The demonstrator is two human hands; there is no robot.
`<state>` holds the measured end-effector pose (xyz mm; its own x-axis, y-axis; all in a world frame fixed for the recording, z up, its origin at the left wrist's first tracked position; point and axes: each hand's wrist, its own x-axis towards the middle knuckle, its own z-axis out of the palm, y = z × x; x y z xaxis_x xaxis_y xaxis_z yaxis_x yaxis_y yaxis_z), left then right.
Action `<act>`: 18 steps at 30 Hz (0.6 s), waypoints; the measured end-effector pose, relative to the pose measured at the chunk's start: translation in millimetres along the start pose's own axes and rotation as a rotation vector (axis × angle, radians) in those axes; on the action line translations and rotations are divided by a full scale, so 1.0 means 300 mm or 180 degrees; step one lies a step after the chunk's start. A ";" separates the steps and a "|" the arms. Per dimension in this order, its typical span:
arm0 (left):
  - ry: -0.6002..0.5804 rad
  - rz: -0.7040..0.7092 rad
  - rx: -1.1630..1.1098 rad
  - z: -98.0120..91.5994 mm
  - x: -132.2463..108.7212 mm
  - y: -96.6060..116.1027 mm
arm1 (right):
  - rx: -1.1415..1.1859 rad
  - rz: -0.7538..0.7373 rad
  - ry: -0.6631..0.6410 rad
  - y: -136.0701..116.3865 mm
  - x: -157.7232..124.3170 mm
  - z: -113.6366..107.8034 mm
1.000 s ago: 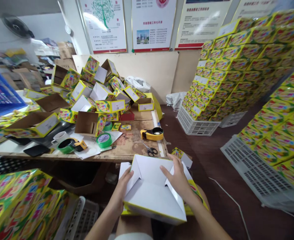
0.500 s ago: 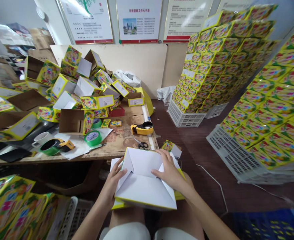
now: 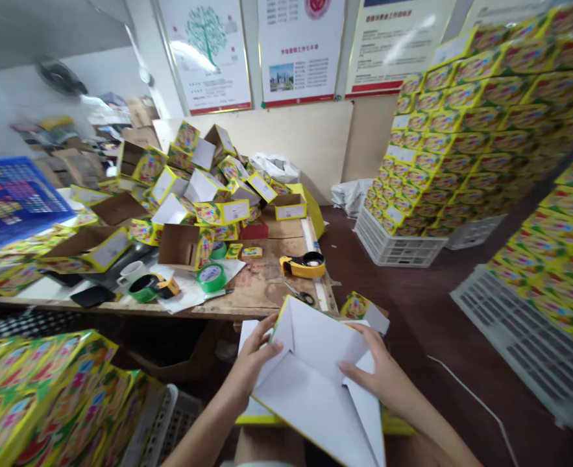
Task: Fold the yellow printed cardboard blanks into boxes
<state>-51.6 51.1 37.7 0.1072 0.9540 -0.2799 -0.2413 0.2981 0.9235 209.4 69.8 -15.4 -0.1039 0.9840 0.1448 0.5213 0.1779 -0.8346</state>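
A partly folded carton [image 3: 310,395], white inside with thin yellow edges, sits over my lap, tilted with its inner side facing me. My left hand [image 3: 253,364] grips its left wall, thumb on the inside and fingers behind. On the right wall, my right hand [image 3: 381,371] presses its thumb inside while the other fingers wrap over the outer edge. Beneath the carton lies more white and yellow card [image 3: 257,415], mostly covered, so I cannot tell how many pieces there are.
The wooden table [image 3: 261,295] ahead bears a heap of cartons [image 3: 203,188], a yellow tape dispenser [image 3: 303,264], scissors [image 3: 300,292] and green tape [image 3: 211,277]. Packed boxes [image 3: 442,139] are stacked on white crates [image 3: 398,246] at right. More filled boxes [image 3: 47,389] stand at lower left.
The carton has turned and tipped, its near edge now lower and to the right. Both hands keep hold of its side walls. My view has swung left, shifting the surroundings rightward.
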 end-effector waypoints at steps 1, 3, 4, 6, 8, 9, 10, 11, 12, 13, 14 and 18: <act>-0.0013 0.0005 0.0070 0.010 0.002 0.007 | -0.0101 0.0034 0.0092 0.013 0.001 0.010; -0.0055 -0.0025 0.0195 0.031 0.004 0.019 | -0.0280 0.0091 0.0216 0.041 0.002 0.025; -0.0084 -0.0059 0.0232 0.040 0.004 0.023 | -0.0348 0.0094 0.0273 0.052 0.000 0.031; -0.0112 -0.0108 0.0266 0.056 0.004 0.028 | -0.0422 0.0043 0.0353 0.064 -0.008 0.035; -0.0121 -0.0083 0.0271 0.065 0.004 0.030 | -0.0433 -0.0018 0.0359 0.065 -0.018 0.030; -0.0128 -0.0044 0.0293 0.067 0.003 0.031 | -0.0428 -0.0053 0.0317 0.063 -0.024 0.025; -0.0137 0.0003 0.0329 0.067 0.002 0.033 | -0.0421 -0.0094 0.0250 0.061 -0.029 0.020; -0.0153 0.0039 0.0372 0.065 0.000 0.035 | -0.0424 -0.0134 0.0169 0.057 -0.035 0.013; -0.0174 0.0062 0.0427 0.062 -0.004 0.037 | -0.0444 -0.0160 0.0092 0.054 -0.040 0.007; -0.0191 0.0081 0.0484 0.058 -0.008 0.039 | -0.0484 -0.0161 0.0042 0.049 -0.046 0.002; -0.0218 0.0087 0.0529 0.054 -0.013 0.040 | -0.0541 -0.0139 0.0023 0.044 -0.051 -0.001; -0.0344 -0.0020 0.0513 0.049 -0.020 0.036 | -0.0781 0.0041 0.0162 0.017 -0.066 0.004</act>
<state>-40.5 48.0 53.3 0.2132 0.9407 -0.2640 -0.0837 0.2868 0.9543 213.1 51.2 -23.0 -0.0564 0.9844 0.1667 0.7130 0.1566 -0.6834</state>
